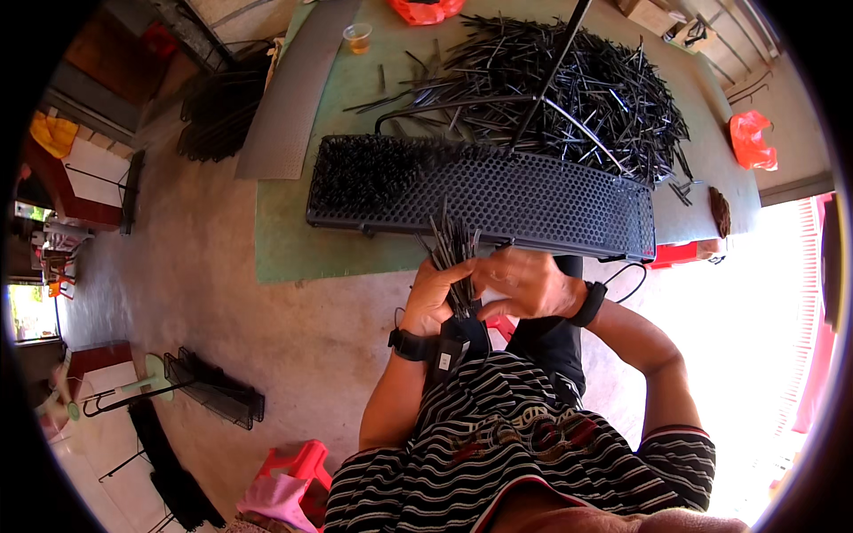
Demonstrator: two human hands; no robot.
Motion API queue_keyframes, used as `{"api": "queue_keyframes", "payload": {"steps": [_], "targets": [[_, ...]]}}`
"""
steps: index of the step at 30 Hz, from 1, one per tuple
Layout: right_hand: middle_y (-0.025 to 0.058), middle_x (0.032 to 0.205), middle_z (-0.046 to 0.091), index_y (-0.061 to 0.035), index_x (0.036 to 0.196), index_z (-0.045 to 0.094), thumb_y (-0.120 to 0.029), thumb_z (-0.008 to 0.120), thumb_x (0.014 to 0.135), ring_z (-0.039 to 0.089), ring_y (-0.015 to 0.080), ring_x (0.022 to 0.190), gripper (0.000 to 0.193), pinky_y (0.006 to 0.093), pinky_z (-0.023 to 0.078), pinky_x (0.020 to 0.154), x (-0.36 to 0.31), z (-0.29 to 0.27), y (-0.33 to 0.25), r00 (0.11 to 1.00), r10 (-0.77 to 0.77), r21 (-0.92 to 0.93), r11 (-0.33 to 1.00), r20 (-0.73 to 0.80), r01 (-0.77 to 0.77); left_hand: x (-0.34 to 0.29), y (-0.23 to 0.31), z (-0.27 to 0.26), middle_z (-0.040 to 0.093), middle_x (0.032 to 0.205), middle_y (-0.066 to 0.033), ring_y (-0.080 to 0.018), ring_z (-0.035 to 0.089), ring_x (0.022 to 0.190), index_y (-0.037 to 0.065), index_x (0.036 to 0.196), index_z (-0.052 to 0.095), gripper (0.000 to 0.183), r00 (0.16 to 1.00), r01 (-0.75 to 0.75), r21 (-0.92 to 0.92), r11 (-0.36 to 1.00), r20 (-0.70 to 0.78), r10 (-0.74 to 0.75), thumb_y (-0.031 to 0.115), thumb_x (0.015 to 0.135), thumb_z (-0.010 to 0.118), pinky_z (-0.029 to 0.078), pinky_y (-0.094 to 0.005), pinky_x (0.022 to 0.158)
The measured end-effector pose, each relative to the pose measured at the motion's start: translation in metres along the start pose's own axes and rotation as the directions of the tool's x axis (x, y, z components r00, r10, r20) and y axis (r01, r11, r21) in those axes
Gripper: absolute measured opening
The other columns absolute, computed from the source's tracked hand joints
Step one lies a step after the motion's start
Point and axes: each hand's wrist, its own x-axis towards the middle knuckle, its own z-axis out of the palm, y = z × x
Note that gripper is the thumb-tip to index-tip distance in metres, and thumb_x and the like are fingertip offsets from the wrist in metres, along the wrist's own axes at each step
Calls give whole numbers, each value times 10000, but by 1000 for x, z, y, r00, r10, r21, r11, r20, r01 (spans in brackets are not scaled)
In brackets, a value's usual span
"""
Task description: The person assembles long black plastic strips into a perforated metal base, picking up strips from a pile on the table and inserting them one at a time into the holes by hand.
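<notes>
My left hand is wrapped round a bundle of thin black bristle strips, its upper ends fanning out. My right hand meets the bundle from the right, fingers curled and thumb below, closed on the strips' side; its exact grip is partly hidden. Just beyond both hands lies a long black perforated panel with a rim, at the table's near edge. Black bristles fill its left end, while the holes on its right side show bare. A black metal rod frame rises behind the panel.
A large heap of loose black strips covers the far part of the green table. Left of it are a grey perforated sheet and a cup. Red plastic bags lie about. A red stool stands on the floor behind left.
</notes>
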Motion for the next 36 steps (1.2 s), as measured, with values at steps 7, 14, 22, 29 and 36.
{"api": "queue_keyframes", "payload": {"steps": [7, 14, 22, 29, 36], "targets": [[37, 649, 585, 52, 986, 621, -183, 629, 833, 549, 91, 551, 281, 209, 446, 488, 34, 2, 68, 585, 704, 522, 348, 403, -779, -16, 14, 16, 624, 765, -135, -179, 588, 532, -8, 901, 560, 180, 997, -69, 295, 953, 61, 53, 13, 751, 657, 478, -278, 461], [-1, 601, 553, 44, 977, 641, -243, 687, 794, 443, 38, 480, 343, 173, 310, 419, 31, 24, 102, 618, 421, 622, 147, 664, -769, -29, 26, 27, 629, 780, -123, -157, 592, 558, 3, 946, 555, 216, 987, -23, 401, 916, 157, -44, 38, 757, 652, 472, -252, 493], [20, 652, 607, 5, 931, 661, -192, 659, 802, 476, 49, 513, 235, 180, 355, 446, 59, 8, 76, 501, 646, 503, 204, 576, -840, -27, 23, 17, 625, 807, -123, -162, 593, 570, 14, 957, 552, 212, 989, 38, 354, 934, 122, -86, 46, 767, 643, 475, -261, 498], [52, 710, 619, 19, 902, 636, -98, 611, 803, 564, 104, 583, 156, 214, 439, 501, 33, 17, 68, 728, 676, 579, 641, -114, -504, -17, 20, 3, 620, 801, -130, -202, 606, 572, 4, 973, 552, 199, 997, 27, 236, 971, 68, -44, 30, 789, 623, 492, -306, 492], [99, 866, 584, 13, 929, 624, -124, 704, 600, 591, 253, 742, 365, 346, 510, 678, 16, 17, 11, 984, -174, -291, 944, -37, 156, -15, 18, 12, 628, 866, -92, -219, 636, 694, 35, 1052, 548, 210, 992, -122, -271, 955, -67, 107, 97, 856, 589, 560, -380, 597]]}}
